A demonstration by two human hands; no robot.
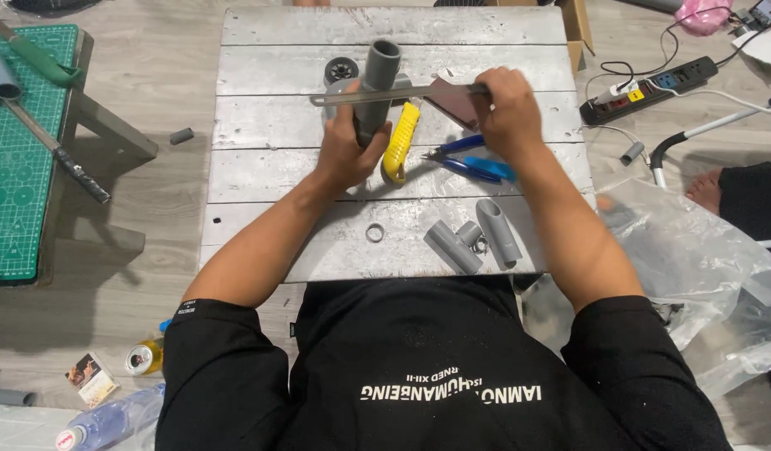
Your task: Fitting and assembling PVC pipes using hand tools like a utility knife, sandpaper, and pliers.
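One grey pipe [375,88], upright, socket up.

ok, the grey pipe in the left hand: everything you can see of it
The pipe is a short grey tube, plastic by the look, matte, with an open round end facing up and away. It stands tilted on the white plank table, gripped around its lower part by the left hand. A thin metal blade, held in the right hand, lies flat across its upper part, touching it. A yellow handle sits right beside it. Its lower end is hidden by the hand.
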